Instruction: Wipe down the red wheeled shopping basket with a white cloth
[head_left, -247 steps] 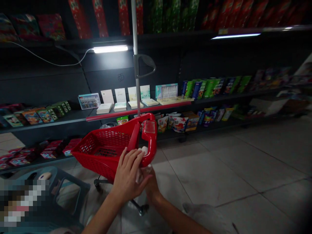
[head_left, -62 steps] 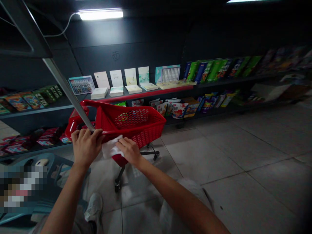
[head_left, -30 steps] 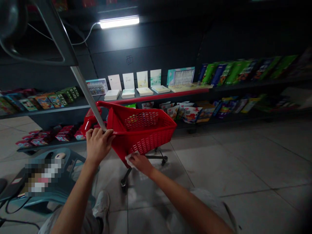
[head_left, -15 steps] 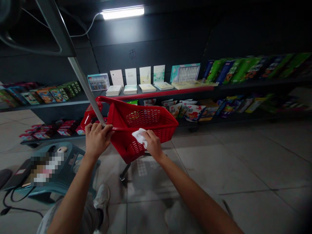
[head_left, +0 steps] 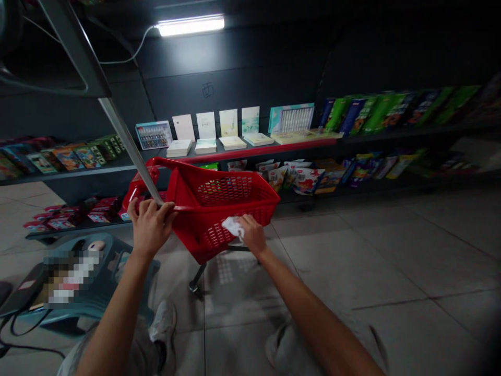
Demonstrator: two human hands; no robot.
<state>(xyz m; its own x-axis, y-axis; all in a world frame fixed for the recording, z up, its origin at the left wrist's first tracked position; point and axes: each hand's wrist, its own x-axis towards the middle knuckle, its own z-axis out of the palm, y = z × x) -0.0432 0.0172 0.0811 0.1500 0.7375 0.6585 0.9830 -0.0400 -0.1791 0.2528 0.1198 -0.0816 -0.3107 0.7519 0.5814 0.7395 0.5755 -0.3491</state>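
A red shopping cart (head_left: 188, 230) with a perforated basket stands in front of me, its handle end to the left. My left hand (head_left: 151, 224) is closed over the basket's near rim, close to the foot of a metal pole (head_left: 129, 146). In my right hand (head_left: 252, 235) a crumpled white cloth (head_left: 233, 226) is pinched, held against the perforated near side wall of the basket. The fingertips behind the cloth are partly hidden.
Behind the cart runs a dark shelf (head_left: 219, 155) with upright booklets (head_left: 205, 125), boxed sets and snack bags (head_left: 309, 180). A lit tube lamp (head_left: 191, 25) hangs above. At left a blue-green plastic stool (head_left: 109, 277) bears a device with cables. Tiled floor (head_left: 371, 250) extends right.
My right hand has moved the cloth down and slightly right, from just below the rim to lower on the side wall. My left hand keeps its place on the rim. The view has shifted slightly.
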